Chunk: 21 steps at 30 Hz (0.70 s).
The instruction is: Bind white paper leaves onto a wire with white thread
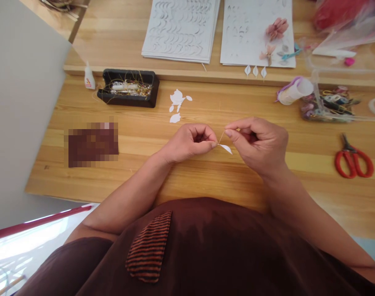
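My left hand (193,142) is closed in a pinch on the base of a small white petal-shaped cutout (226,148), whose tip points right and down. A thin golden thread or wire (221,137) runs from that base up to my right hand (258,142), which pinches its upper end between thumb and forefinger. Just beyond my left hand lie several white cutouts (177,98) on the wooden table (206,172), loosely grouped. Whether the strand is thread or fine wire is too small to tell.
A black box (128,100) with gold strands stands at the back left beside a white glue bottle (89,78). Red-handled scissors (354,162) lie at the right, below an open clear box (329,105) of small items. Paper sheets (181,31) rest on the raised shelf.
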Motion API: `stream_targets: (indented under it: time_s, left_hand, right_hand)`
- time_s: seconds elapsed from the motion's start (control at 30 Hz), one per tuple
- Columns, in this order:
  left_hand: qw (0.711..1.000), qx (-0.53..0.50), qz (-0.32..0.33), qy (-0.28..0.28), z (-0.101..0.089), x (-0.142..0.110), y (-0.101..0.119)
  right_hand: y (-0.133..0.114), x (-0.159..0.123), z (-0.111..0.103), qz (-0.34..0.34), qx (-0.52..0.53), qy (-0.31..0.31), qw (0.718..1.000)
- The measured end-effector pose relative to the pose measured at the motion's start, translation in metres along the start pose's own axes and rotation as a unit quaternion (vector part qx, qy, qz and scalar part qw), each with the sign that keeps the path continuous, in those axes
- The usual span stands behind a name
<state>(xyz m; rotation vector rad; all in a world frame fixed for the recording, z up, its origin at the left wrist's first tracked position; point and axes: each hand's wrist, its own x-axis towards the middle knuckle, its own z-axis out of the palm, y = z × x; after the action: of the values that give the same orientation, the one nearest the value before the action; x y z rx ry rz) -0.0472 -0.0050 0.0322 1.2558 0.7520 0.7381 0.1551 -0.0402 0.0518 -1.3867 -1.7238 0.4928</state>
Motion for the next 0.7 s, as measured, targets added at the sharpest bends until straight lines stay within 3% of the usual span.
stream_targets:
  time_s: [0.17, 0.37, 0.7]
  left_hand:
    - [1.000, -0.011, 0.005, -0.004, 0.000, 0.000, 0.001]
    - [1.000, -0.019, 0.012, 0.018, 0.000, -0.001, 0.001]
    - [0.992, -0.093, 0.020, 0.080, 0.001, 0.004, -0.010]
  right_hand:
    - [0.007, 0.005, 0.007, 0.082, 0.106, -0.044, 0.990]
    - [0.015, 0.006, 0.017, 0.195, 0.217, -0.118, 0.949]
    - [0.012, -0.002, 0.022, 0.212, 0.300, -0.215, 0.905]
